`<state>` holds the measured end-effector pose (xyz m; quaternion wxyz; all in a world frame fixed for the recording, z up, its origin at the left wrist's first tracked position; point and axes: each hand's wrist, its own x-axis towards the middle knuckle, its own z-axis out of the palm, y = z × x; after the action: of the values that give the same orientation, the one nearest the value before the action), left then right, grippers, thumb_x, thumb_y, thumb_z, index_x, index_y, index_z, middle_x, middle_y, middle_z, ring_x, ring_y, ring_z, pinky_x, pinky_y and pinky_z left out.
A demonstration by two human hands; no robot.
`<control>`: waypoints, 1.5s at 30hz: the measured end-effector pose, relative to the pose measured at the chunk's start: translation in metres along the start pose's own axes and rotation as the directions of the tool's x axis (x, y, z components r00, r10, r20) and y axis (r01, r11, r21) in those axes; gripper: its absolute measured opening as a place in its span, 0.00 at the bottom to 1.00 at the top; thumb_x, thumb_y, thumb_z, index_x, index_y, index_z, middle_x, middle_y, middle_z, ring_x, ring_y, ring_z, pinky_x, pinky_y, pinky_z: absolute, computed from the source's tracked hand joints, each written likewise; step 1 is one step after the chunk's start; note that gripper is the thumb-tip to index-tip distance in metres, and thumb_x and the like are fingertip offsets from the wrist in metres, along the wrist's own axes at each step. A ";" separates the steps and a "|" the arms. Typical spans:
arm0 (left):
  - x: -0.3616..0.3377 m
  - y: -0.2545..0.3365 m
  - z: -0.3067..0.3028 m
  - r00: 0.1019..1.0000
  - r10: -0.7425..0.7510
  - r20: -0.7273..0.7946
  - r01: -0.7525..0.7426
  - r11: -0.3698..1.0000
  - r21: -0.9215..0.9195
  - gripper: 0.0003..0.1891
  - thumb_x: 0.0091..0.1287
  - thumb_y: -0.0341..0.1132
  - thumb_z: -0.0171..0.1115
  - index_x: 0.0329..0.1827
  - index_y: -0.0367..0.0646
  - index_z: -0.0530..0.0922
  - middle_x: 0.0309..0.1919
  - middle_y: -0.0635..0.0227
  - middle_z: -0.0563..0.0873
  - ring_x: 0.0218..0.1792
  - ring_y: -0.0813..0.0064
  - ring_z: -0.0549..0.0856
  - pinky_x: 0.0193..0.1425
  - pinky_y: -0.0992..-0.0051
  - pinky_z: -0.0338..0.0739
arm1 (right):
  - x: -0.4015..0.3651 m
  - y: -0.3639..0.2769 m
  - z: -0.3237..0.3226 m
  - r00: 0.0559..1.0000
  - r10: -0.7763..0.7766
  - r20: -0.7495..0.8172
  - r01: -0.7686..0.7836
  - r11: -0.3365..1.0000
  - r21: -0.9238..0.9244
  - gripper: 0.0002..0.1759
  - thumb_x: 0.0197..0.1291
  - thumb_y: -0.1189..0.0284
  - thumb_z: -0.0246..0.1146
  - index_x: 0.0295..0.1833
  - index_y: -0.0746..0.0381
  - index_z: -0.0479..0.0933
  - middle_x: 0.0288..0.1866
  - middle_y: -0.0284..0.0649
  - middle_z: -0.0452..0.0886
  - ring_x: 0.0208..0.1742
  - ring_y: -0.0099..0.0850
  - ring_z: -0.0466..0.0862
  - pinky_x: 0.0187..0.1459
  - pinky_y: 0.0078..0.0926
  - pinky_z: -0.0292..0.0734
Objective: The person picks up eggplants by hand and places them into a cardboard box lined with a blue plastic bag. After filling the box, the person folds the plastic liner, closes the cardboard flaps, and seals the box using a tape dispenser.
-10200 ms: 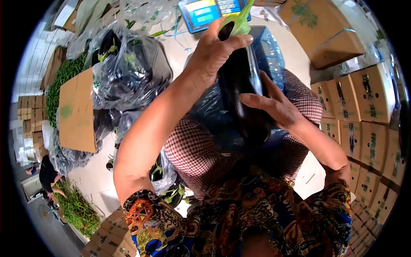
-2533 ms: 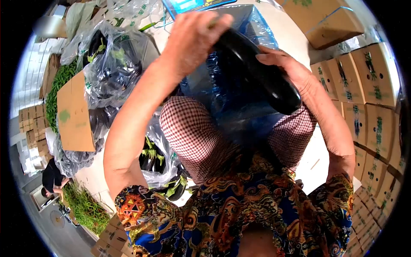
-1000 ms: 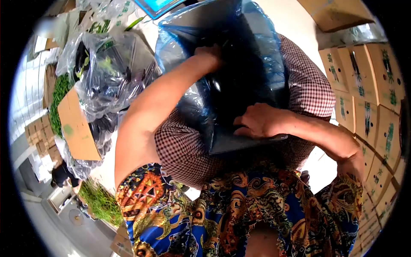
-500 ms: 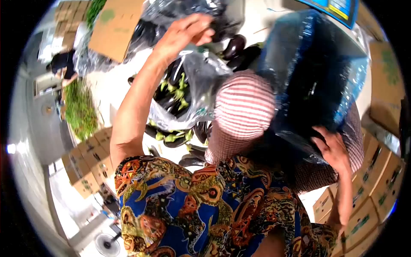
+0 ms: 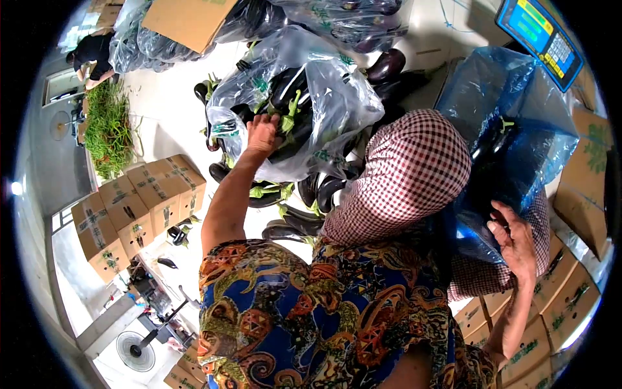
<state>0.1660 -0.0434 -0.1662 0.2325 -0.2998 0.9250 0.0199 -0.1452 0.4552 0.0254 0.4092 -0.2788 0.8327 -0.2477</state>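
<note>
My left hand (image 5: 262, 136) is inside a clear plastic bag (image 5: 343, 97) of dark purple eggplants with green stems. Its fingers curl onto an eggplant (image 5: 288, 87) near the bag's mouth; their tips are partly hidden. On the other side, my right hand (image 5: 515, 240) lies at the near edge of a blue plastic liner bag (image 5: 466, 110), fingers apart and holding nothing visible. A few eggplants (image 5: 495, 139) show inside the blue bag. My knee in checkered cloth (image 5: 418, 155) stands between the two bags.
Loose eggplants (image 5: 298, 220) lie on the floor by my knee. A scale display (image 5: 541, 39) stands beyond the blue bag. Cardboard boxes (image 5: 129, 201) are stacked at left, others at lower right. Green produce (image 5: 107, 129), a fan (image 5: 135, 350) and another person (image 5: 94, 58) are farther off.
My left hand has come down from above the clear bag onto the eggplants inside it. The right hand stays by the blue bag's edge. The view has shifted, showing more of the scale.
</note>
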 end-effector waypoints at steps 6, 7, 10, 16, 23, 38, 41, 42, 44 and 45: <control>-0.030 -0.035 -0.095 0.986 -0.026 -0.163 -0.121 0.555 -0.823 0.27 0.52 0.37 0.74 0.56 0.41 0.79 0.48 0.66 0.85 0.52 0.68 0.81 0.60 0.69 0.72 | 0.011 -0.015 -0.010 1.000 0.003 0.011 -0.003 0.999 0.047 0.24 0.66 0.60 0.61 0.61 0.65 0.75 0.47 0.51 0.84 0.48 0.36 0.85 0.49 0.31 0.79; -0.038 -0.036 -0.122 0.988 -0.106 -0.108 -0.049 0.451 -0.891 0.28 0.53 0.35 0.74 0.59 0.41 0.78 0.49 0.67 0.84 0.53 0.71 0.80 0.62 0.69 0.71 | 0.014 -0.019 -0.008 1.000 -0.006 -0.001 0.006 0.997 0.071 0.24 0.66 0.61 0.61 0.61 0.65 0.75 0.47 0.51 0.84 0.48 0.36 0.84 0.50 0.30 0.79; -0.038 -0.032 -0.151 0.981 -0.116 -0.152 -0.172 -0.185 -0.968 0.34 0.56 0.31 0.69 0.67 0.34 0.68 0.58 0.62 0.79 0.58 0.68 0.78 0.67 0.67 0.68 | 0.025 -0.028 -0.007 0.998 -0.058 -0.012 0.059 0.989 0.134 0.22 0.67 0.63 0.61 0.60 0.66 0.75 0.48 0.51 0.84 0.51 0.37 0.84 0.52 0.30 0.78; -0.019 0.029 -0.200 0.933 -0.021 -0.359 -0.282 -0.663 -0.693 0.39 0.56 0.39 0.67 0.69 0.33 0.63 0.61 0.43 0.74 0.64 0.46 0.73 0.71 0.52 0.65 | 0.028 -0.054 -0.023 0.997 -0.025 -0.067 0.042 0.964 0.264 0.19 0.67 0.73 0.58 0.62 0.66 0.73 0.51 0.47 0.84 0.50 0.32 0.83 0.51 0.27 0.77; 0.004 0.123 -0.267 0.862 0.085 -0.500 -0.175 -0.876 -0.450 0.32 0.59 0.41 0.63 0.65 0.34 0.69 0.59 0.45 0.76 0.63 0.45 0.73 0.72 0.50 0.64 | 0.034 -0.050 -0.031 0.971 -0.216 -0.103 0.237 0.815 0.529 0.26 0.65 0.62 0.61 0.65 0.64 0.70 0.56 0.46 0.79 0.59 0.35 0.78 0.58 0.31 0.73; 0.018 0.319 -0.334 0.926 0.214 -0.312 -0.203 -0.413 -0.888 0.17 0.64 0.45 0.68 0.46 0.42 0.77 0.39 0.66 0.84 0.40 0.70 0.85 0.45 0.62 0.82 | 0.090 -0.033 -0.023 0.940 -0.256 -0.225 0.195 -0.136 0.971 0.35 0.69 0.43 0.47 0.64 0.62 0.70 0.52 0.46 0.83 0.47 0.39 0.87 0.38 0.30 0.88; 0.022 0.335 -0.333 0.950 0.141 -0.278 -0.225 -0.309 -0.924 0.23 0.61 0.50 0.70 0.48 0.40 0.76 0.40 0.65 0.84 0.40 0.69 0.85 0.45 0.63 0.83 | 0.083 -0.037 -0.019 0.957 -0.224 -0.187 0.169 -0.097 0.981 0.35 0.67 0.42 0.49 0.61 0.63 0.73 0.49 0.46 0.84 0.46 0.37 0.87 0.40 0.33 0.87; 0.023 0.340 -0.333 0.958 0.097 -0.270 -0.236 -0.271 -0.933 0.25 0.60 0.51 0.71 0.49 0.40 0.76 0.40 0.65 0.84 0.40 0.69 0.85 0.45 0.64 0.83 | 0.084 -0.034 -0.017 0.940 -0.286 -0.184 0.173 -0.061 0.983 0.37 0.66 0.41 0.51 0.61 0.63 0.73 0.51 0.46 0.83 0.47 0.37 0.86 0.42 0.33 0.86; 0.028 0.334 -0.333 0.957 0.092 -0.276 -0.264 -0.123 -0.957 0.28 0.59 0.57 0.69 0.47 0.38 0.78 0.37 0.65 0.84 0.38 0.71 0.84 0.44 0.66 0.82 | 0.085 -0.038 -0.012 0.912 -0.333 -0.241 0.269 0.042 0.962 0.37 0.64 0.41 0.54 0.62 0.64 0.72 0.50 0.45 0.83 0.48 0.35 0.85 0.45 0.31 0.84; 0.030 0.336 -0.332 0.958 0.098 -0.269 -0.262 -0.076 -0.962 0.29 0.59 0.59 0.68 0.45 0.39 0.78 0.35 0.65 0.84 0.36 0.72 0.84 0.42 0.67 0.83 | 0.084 -0.038 -0.012 0.895 -0.359 -0.265 0.317 0.093 0.944 0.38 0.63 0.41 0.56 0.62 0.64 0.72 0.50 0.44 0.83 0.49 0.34 0.85 0.46 0.29 0.84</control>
<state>-0.1835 0.1569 0.0824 -0.1143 -0.2490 0.6652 0.6946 -0.1880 0.3745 0.0105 0.4363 -0.1413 0.3878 -0.7996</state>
